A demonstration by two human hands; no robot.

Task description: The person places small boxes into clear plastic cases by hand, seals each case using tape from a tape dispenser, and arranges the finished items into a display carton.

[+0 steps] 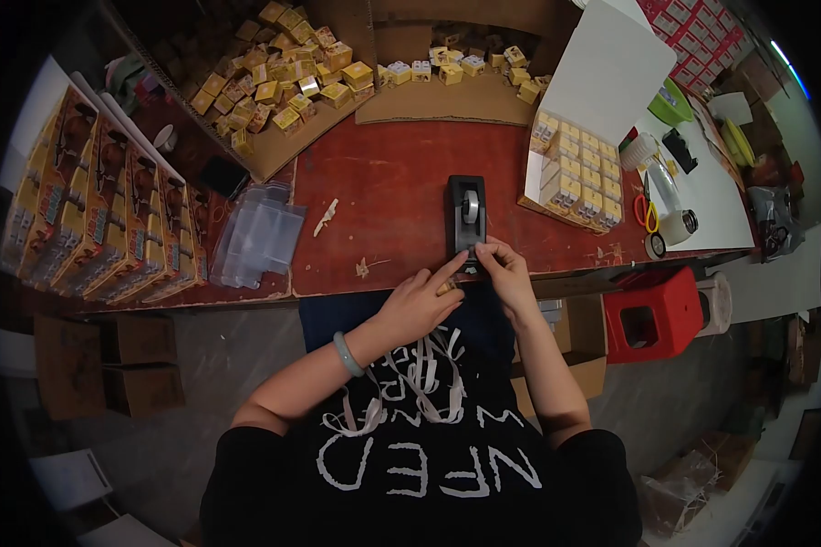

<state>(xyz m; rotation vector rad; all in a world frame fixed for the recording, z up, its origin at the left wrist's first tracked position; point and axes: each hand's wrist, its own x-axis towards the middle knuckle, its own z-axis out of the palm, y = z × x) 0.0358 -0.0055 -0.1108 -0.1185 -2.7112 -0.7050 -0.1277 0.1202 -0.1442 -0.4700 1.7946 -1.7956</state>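
Observation:
A black tape dispenser (466, 205) with a roll of tape (470, 207) stands near the front edge of the red table. My left hand (418, 303), a pale bangle (347, 354) on its wrist, points its index finger at the dispenser's near end. Its other fingers are curled, and a small yellowish thing (444, 288) shows between them, too small to name. Thumb and forefinger of my right hand (506, 272) are pinched together at the same end of the dispenser. Whatever lies in that pinch is hidden.
Small yellow boxes fill a cardboard carton (292, 146) at back left; others lie in a second carton (447, 105). An open display box (570, 178) holds rows of them. Clear plastic trays (260, 235) and stacked printed boxes (109, 205) are left, scissors (646, 211) and a red stool (652, 314) right.

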